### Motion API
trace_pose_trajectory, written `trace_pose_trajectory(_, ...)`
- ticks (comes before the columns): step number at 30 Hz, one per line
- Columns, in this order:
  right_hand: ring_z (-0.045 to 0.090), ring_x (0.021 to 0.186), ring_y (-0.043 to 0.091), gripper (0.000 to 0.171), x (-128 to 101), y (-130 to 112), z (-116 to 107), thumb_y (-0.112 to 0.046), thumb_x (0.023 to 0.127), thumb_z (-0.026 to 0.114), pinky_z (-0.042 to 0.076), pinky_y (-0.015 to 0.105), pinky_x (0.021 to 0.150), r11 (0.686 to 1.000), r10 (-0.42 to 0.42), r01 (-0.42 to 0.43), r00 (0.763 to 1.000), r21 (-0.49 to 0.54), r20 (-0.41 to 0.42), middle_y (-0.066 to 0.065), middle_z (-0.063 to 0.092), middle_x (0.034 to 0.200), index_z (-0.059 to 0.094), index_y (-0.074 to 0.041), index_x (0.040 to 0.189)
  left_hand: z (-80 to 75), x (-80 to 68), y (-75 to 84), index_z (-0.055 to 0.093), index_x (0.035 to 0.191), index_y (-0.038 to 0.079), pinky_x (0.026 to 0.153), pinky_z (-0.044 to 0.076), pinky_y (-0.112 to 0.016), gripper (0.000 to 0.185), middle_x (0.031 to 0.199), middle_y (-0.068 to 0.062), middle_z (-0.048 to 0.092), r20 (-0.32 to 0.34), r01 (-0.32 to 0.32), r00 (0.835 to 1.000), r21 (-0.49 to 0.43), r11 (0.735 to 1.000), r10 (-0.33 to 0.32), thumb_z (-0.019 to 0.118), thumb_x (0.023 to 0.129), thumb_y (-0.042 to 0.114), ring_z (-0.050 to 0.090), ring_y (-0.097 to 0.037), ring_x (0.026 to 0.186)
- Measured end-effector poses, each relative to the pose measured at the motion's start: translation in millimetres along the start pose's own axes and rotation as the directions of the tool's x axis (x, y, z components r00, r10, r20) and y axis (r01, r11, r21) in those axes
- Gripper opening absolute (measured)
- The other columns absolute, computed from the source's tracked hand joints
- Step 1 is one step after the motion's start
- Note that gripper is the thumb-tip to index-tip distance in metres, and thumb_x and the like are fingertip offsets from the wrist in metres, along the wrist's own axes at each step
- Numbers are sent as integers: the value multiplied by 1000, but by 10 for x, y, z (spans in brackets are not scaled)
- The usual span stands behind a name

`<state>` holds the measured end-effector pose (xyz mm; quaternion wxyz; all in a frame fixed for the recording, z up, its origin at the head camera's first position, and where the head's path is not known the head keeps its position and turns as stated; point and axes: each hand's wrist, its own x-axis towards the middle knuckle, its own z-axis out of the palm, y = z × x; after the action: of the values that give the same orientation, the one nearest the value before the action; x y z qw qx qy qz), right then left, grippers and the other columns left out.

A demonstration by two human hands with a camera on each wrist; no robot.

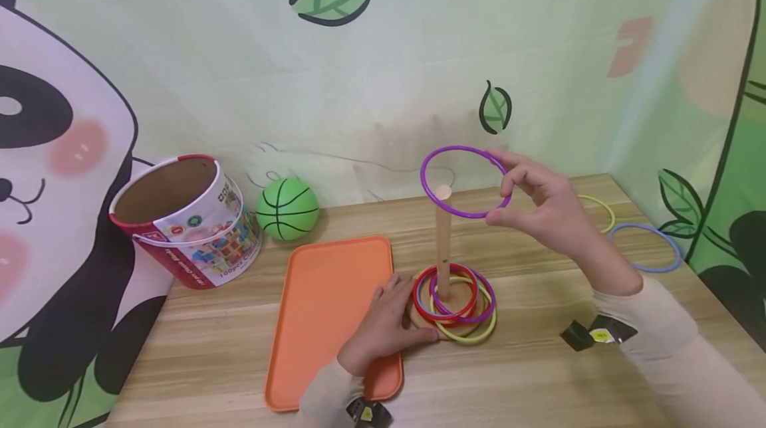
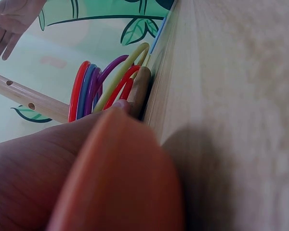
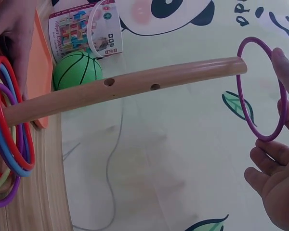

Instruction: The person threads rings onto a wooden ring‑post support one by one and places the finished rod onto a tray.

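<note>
My right hand pinches a purple ring by its right side and holds it level around the top of the wooden peg. In the right wrist view the purple ring sits just past the end of the peg, with my right hand beside it. Several rings in red, blue, purple and yellow lie stacked on the round wooden base. My left hand rests flat on the tray's edge. Its fingertips touch the base beside the rings.
An orange tray lies left of the peg stand. Behind it are a tilted cardboard bucket and a green ball. A yellow ring and a blue ring lie on the wooden table at the far right, near the wall.
</note>
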<state>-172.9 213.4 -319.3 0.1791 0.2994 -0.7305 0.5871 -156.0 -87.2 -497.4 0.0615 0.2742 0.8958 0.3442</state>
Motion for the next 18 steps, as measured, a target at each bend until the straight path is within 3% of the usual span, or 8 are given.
trace_pose_trajectory(5, 48, 146, 19, 34, -53, 14, 25, 16, 76, 86, 37, 27, 119, 1000, 0, 0, 1000, -25, 19, 25, 55, 152, 58, 0, 87, 2, -1, 10, 40, 163, 9, 124, 10, -69, 102, 167, -18, 38, -3, -12, 1000, 3, 1000, 12, 87, 84, 52, 15, -44, 160)
trace_pose_trajectory(18, 53, 142, 13, 37, -219, 144, 111, 13, 73, 89, 37, 28, 119, 995, -44, 52, 994, -82, 101, 21, 58, 150, 61, -9, 86, -11, -1, 13, 40, 163, 10, 124, 10, -69, 103, 167, -15, 39, -6, -11, 1000, -2, 1000, 11, 87, 83, 52, 14, -44, 160)
